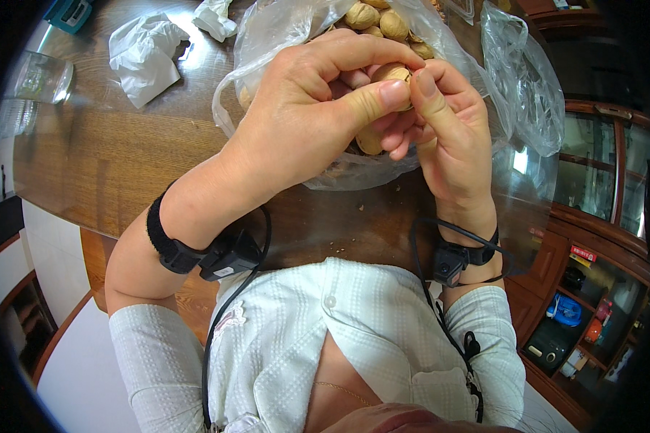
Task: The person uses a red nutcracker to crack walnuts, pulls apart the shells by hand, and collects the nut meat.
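Observation:
A walnut (390, 72) with a dark split in its shell is pinched between my two hands, above an open plastic bag (281, 32). My left hand (309, 103) grips it from the left with thumb and fingers. From the other side my right hand (455, 113) holds it too, thumb tip at the split. Several whole walnuts (393, 25) lie in the bag beyond my fingers. One more walnut (369, 140) shows below them, partly covered by the hands. My curled fingers hide the walnut's underside.
The bag rests on a wooden table (114, 157) with small crumbs near its front edge. Crumpled tissues (143, 57) and a drinking glass (46, 77) stand to the left. Another clear plastic bag (522, 81) lies at right. Cables hang from cameras strapped to both wrists.

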`<action>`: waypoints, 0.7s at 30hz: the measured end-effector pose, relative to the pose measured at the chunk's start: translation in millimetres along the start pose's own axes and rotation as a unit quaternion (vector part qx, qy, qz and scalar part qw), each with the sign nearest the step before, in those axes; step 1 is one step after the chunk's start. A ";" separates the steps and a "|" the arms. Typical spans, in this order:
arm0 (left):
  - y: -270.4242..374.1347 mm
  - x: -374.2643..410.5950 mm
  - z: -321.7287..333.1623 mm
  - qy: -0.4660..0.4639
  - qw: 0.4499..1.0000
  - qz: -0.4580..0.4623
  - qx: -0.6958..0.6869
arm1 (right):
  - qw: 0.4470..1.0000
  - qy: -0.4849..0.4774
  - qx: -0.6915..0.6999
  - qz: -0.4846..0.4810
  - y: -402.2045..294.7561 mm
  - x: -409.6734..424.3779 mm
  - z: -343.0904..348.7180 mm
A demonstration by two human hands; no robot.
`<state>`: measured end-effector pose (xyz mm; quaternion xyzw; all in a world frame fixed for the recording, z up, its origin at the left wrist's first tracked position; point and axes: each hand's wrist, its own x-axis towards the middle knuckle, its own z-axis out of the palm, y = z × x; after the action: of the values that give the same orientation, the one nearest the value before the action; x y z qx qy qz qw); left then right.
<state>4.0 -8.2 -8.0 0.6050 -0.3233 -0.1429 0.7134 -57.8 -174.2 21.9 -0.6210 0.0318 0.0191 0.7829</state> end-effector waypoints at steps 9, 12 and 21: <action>7.7 0.5 -1.6 -0.010 0.965 0.134 0.226 | 0.999 0.011 -0.035 0.020 -8.0 -1.9 3.3; 1.3 -0.7 2.6 -0.008 0.980 0.122 0.159 | 0.998 0.020 -0.062 -0.003 -7.1 -3.0 7.3; 10.1 -4.1 1.3 -0.034 0.997 -0.018 0.066 | 0.996 -0.016 -0.082 0.014 -9.9 -5.2 1.3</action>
<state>-1.8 -4.5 0.5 0.6514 -0.3452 -0.1545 0.6578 -62.2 -175.2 32.1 -0.6821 0.0260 0.0426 0.7296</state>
